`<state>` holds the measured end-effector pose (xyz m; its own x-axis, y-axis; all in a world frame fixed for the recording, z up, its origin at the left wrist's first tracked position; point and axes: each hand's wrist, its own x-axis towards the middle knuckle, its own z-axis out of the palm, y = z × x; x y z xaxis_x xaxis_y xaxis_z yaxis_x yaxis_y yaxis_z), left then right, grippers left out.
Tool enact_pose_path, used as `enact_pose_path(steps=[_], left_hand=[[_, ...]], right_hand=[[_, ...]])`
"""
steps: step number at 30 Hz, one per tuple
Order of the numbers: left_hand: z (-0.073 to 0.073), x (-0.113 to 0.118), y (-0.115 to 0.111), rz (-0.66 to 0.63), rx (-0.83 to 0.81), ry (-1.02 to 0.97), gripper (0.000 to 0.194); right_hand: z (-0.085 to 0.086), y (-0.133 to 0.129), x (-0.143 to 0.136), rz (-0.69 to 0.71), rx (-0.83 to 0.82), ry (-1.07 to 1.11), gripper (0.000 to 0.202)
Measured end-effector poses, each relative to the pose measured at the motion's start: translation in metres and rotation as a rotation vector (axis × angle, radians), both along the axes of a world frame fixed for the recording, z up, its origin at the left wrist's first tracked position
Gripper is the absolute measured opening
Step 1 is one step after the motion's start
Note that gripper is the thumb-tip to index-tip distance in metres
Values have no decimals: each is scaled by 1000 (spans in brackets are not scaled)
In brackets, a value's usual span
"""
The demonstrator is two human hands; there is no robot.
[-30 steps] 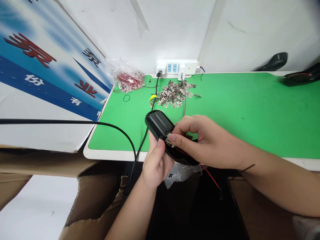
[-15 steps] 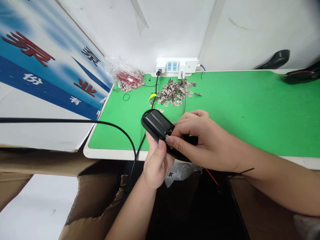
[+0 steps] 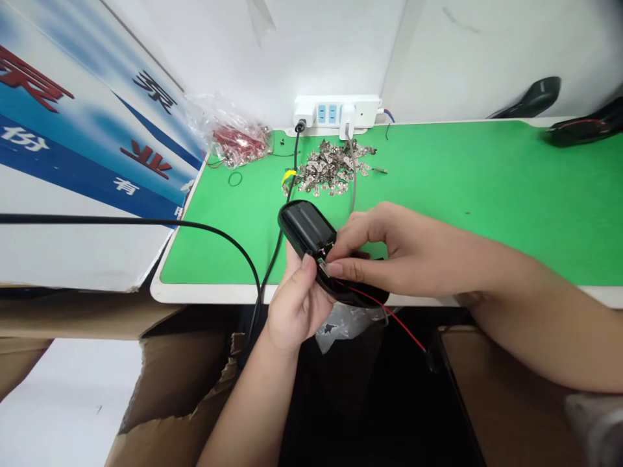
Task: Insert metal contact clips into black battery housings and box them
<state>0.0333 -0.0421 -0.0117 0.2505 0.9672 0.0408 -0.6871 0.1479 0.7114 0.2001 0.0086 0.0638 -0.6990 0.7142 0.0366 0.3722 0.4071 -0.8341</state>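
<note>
My left hand [image 3: 299, 301] is closed round a black plastic housing [image 3: 306, 224] from below, its thumb on the near edge. The housing is tilted over the table's front edge and has a ribbed compartment with two long bays at its far end. At the middle of it, my right hand [image 3: 379, 250] pinches a small metal piece [image 3: 322, 264] between thumb and forefinger; the fingertips partly hide it. A thin red wire [image 3: 403, 327] runs from the housing under my right hand, down past the table edge.
Loose small metal plates [image 3: 331, 170] lie piled on the green mat [image 3: 462, 188]. Behind them stands a white power strip [image 3: 341, 111] with plugs. A clear bag of red wires [image 3: 241, 143] is at back left, black housings [image 3: 586, 126] at back right. A black cable [image 3: 214, 228] loops at left.
The right hand has shifted slightly on the housing, and more of the red wire now shows below its thumb. The whole view has moved a little, so the table sits higher.
</note>
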Motion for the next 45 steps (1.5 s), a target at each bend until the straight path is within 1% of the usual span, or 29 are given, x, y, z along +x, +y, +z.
enact_pose_path(steps=[5,11,17,21,25,27,30,33,36,38,42,45], left_hand=[[2,-1,0,-30,-59,-29,51],[-2,-4,0,-30,-110,-27,52],[-5,-7,-2,-52,-154,3,51],[-4,-6,-3,-47,-139,-7,55],[-1,-4,-2,-27,-95,-1,57],[0,-3,-1,-12,-59,-3,56],[1,-3,-1,-1,-10,-10,52],[1,-2,-2,10,-19,-7,52],[0,-2,-2,22,-41,-11,58],[-1,-2,-2,22,-28,-15,61],[-2,-2,-2,7,10,-24,57],[0,-2,-3,11,-1,-17,55]], right_hand=[[0,-1,-5,-60,-75,14,25],[0,-4,-9,-112,-121,33,24],[-2,-4,-8,-106,-150,60,24],[-4,-3,-7,-122,-142,79,22],[-3,-1,-5,-77,-195,81,18],[-2,0,-3,-51,-217,61,17],[1,0,-2,-32,-197,39,17],[2,-1,-2,-38,-163,24,19],[3,-2,-2,-47,-137,12,19],[3,-2,-2,-48,-132,17,18],[4,-2,-2,-51,-155,25,18],[4,-2,-2,-44,-172,40,18]])
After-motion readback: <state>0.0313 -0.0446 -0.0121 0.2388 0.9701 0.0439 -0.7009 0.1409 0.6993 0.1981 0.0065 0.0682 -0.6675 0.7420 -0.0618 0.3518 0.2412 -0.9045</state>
